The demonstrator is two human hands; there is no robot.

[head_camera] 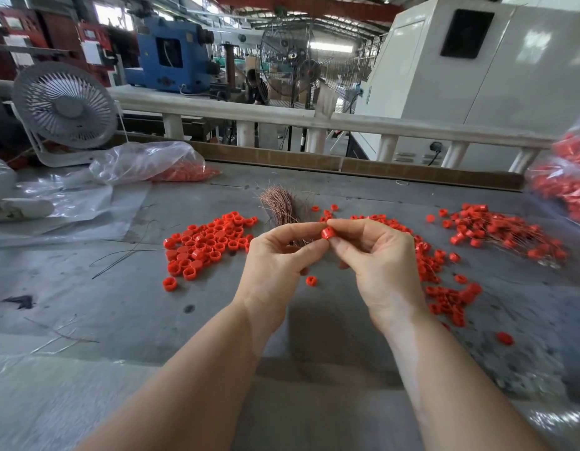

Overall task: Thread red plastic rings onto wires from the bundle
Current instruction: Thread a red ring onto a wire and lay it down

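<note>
Head view: both hands (pixel 275 258) (pixel 376 255) pinch one ring (pixel 326 233); threaded pile (pixel 506 236) far right, loose rings (pixel 204 245) left remain.

Head view, forward and down, close over the table (pixel 119 297).

Left hand (pixel 275 258), right hand (pixel 379 255) bare; forearms unsleeved.

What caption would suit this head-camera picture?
Both hands, left and right, pinch one red ring above the copper wire bundle, loose rings scattered around.
</note>
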